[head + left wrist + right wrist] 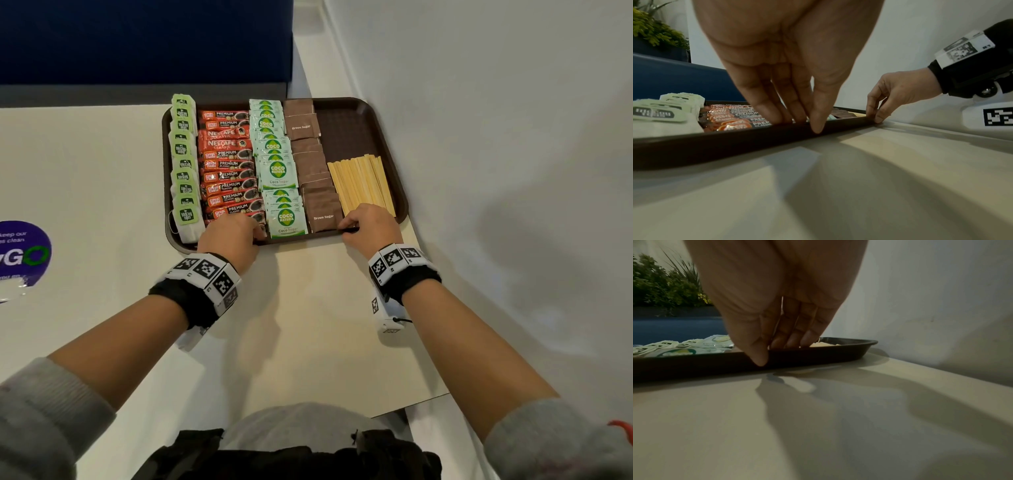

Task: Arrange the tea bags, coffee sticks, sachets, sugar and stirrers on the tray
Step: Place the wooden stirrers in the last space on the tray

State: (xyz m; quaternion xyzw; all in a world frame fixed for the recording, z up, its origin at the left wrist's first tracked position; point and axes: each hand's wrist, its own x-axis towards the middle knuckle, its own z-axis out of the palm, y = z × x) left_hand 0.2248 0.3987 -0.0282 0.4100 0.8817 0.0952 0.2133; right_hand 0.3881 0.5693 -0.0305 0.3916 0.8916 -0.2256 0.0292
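The brown tray (346,133) lies on the cream table, filled with columns: green tea bags (183,161) at the left, red coffee sticks (229,164), Coco sugar sachets (277,164), brown sugar packets (311,164) and wooden stirrers (363,181) at the right. My left hand (257,236) pinches the tray's near rim (715,139) below the coffee sticks, fingers inside and thumb on the outer edge. My right hand (349,228) pinches the same rim (818,356) below the stirrers, with its thumb outside and fingers inside.
A white wall (496,137) runs close along the tray's right side. A blue padded seat back (137,41) stands behind the table. A purple round sticker (24,253) sits at the table's left edge. Plants (663,285) show beyond the seat.
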